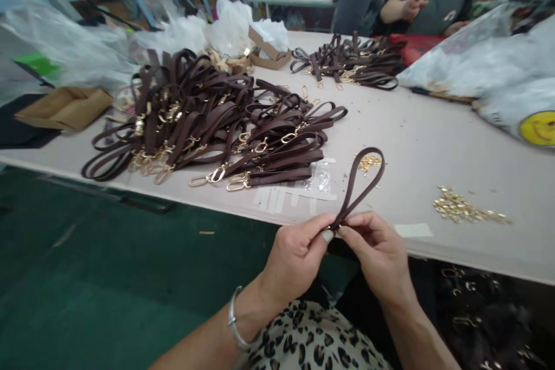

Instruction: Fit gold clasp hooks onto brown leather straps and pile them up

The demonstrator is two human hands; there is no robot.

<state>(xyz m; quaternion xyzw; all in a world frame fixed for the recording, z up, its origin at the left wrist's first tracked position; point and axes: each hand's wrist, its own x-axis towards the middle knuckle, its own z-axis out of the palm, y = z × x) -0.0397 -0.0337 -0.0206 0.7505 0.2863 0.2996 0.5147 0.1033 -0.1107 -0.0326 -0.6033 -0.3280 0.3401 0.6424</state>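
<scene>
Brown strap (pixel 344 209), gold pieces (pixel 459 206), leopard-print clothing (pixel 310 338)

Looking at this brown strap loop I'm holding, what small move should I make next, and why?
I'd probably steady the strap loop with your left hand and press at its base with your right hand. Both hands pinch it there, and a bit of shiny metal shows between them; your grip hides whether it's fully seated.

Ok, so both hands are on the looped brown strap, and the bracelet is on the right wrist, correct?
Not quite: the head view shows the bracelet on the left wrist, not the right. The left hand and right hand are indeed both on the looped brown strap.
</scene>
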